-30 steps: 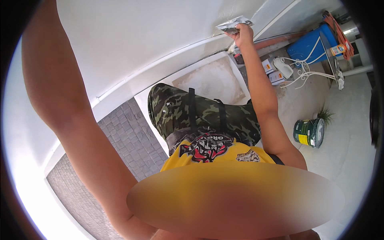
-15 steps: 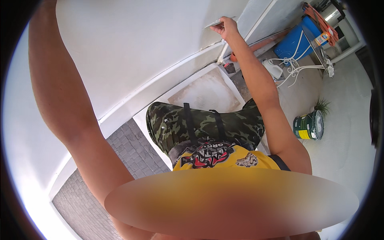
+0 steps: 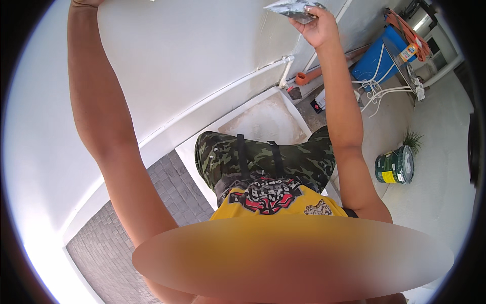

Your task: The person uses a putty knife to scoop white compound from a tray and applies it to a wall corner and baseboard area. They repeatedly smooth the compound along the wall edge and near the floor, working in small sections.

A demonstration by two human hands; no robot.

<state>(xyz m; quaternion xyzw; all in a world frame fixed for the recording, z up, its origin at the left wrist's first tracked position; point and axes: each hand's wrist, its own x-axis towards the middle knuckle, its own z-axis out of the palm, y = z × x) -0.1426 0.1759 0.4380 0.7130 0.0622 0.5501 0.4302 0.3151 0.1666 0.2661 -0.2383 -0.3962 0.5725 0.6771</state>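
Observation:
My right hand [image 3: 322, 29] is closed around a flat metal scraper [image 3: 289, 8] smeared with white paste. Its broad face shows, and the tip points left in front of the white wall [image 3: 192, 45]. From the picture, I cannot tell whether the blade touches the wall. My left arm reaches up along the left side, and only the edge of my left hand [image 3: 87, 2] shows at the top rim. Its fingers are cut off, so what it holds is hidden. A small pale sliver sits at the top edge to its right.
Below the wall runs a white pipe [image 3: 212, 97] beside a dusty white tray [image 3: 271, 120]. To the right stand a blue bin [image 3: 375, 57], a table with curled white legs [image 3: 377, 87] and a green paint bucket [image 3: 396, 166]. Grey paving [image 3: 111, 248] lies at lower left.
My right hand has risen and shifted right, turning the scraper so its smeared face shows. My left arm has swung a little right, bringing the hand's edge into view.

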